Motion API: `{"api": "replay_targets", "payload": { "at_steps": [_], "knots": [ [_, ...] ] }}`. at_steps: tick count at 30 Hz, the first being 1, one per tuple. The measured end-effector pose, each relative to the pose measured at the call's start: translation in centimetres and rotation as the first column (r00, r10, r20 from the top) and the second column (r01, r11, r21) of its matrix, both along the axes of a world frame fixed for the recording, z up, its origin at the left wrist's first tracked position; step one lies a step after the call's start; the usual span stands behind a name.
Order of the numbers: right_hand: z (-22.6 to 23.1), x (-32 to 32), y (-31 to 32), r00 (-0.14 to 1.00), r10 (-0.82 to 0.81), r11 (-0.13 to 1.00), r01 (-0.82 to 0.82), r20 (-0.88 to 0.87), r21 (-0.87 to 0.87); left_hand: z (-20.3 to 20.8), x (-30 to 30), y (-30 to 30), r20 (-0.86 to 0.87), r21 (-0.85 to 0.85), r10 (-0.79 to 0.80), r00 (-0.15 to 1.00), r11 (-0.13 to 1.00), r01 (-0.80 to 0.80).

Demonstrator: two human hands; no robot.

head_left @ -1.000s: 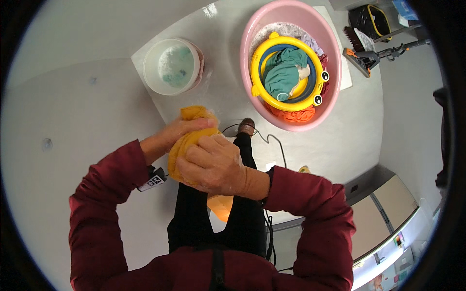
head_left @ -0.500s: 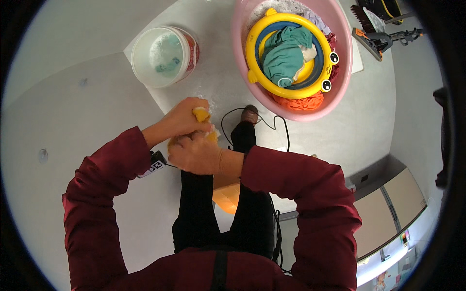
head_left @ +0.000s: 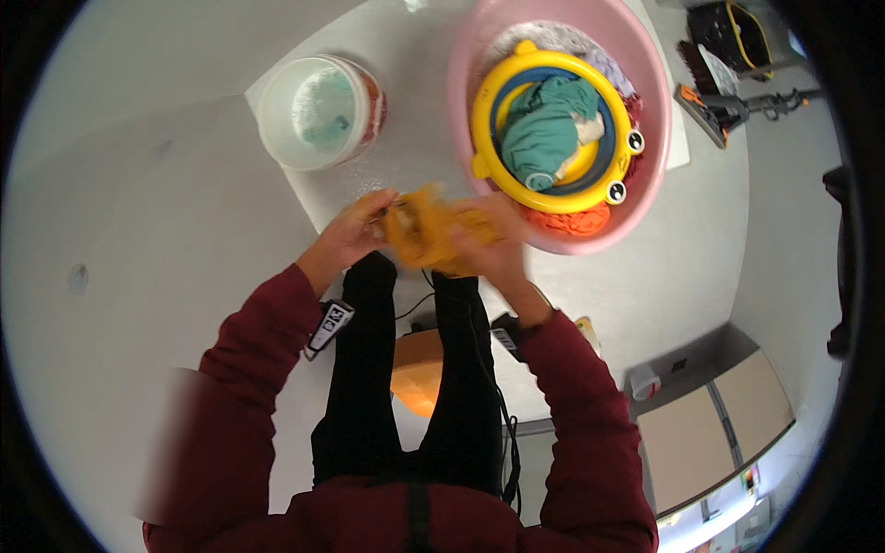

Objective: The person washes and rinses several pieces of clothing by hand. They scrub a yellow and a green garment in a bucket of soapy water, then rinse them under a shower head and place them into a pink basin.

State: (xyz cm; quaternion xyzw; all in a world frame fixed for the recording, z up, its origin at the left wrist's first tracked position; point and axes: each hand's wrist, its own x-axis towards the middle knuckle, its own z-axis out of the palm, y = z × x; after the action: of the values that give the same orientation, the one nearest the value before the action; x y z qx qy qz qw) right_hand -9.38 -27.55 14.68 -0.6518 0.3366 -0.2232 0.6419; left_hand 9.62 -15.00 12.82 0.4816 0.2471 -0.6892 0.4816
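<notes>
A yellow cloth [head_left: 422, 229], smeared by motion, is spread between my two hands above my knees. My left hand [head_left: 355, 230] grips its left edge with the thumb and fingers. At its right side my right hand [head_left: 498, 241] is closed on the cloth, though blur hides the exact finger positions. Just beyond the right hand stands a pink tub [head_left: 459, 101] with an orange cloth [head_left: 573, 221] and other wet laundry in it. A yellow frog-eyed basin [head_left: 483, 115] rests on that laundry, holding a teal garment [head_left: 550, 129].
A white bucket [head_left: 273, 115] with soapy water and something bluish in it stands beyond my left hand. Below my hands are a dark cable [head_left: 479, 355] and an orange stool [head_left: 417, 382]. Brushes and a black-yellow bin [head_left: 733, 37] sit at far right.
My hands have moved apart and to the right, stretching out the yellow cloth that was bunched between them. My feet have drawn back toward me.
</notes>
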Motion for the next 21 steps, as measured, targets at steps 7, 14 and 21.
{"api": "replay_targets", "payload": {
  "at_steps": [7,14,21],
  "knots": [
    [0.2,-3.4,-7.6,0.866,-0.458,0.87,0.388,-0.203,-0.305,-2.6,4.9,3.6,0.285,0.062,-0.385,0.878,0.921,0.384],
    [-4.7,-0.2,0.8,0.881,-0.167,0.904,-0.042,-0.443,-0.425,-10.0,19.4,4.8,0.449,0.461,-0.742,0.498,0.67,0.582],
    [-8.9,7.6,15.1,0.919,0.279,0.925,-0.18,-0.278,0.333,-21.5,27.2,0.9,0.517,0.524,-0.846,-0.133,0.189,0.831]
  ]
}}
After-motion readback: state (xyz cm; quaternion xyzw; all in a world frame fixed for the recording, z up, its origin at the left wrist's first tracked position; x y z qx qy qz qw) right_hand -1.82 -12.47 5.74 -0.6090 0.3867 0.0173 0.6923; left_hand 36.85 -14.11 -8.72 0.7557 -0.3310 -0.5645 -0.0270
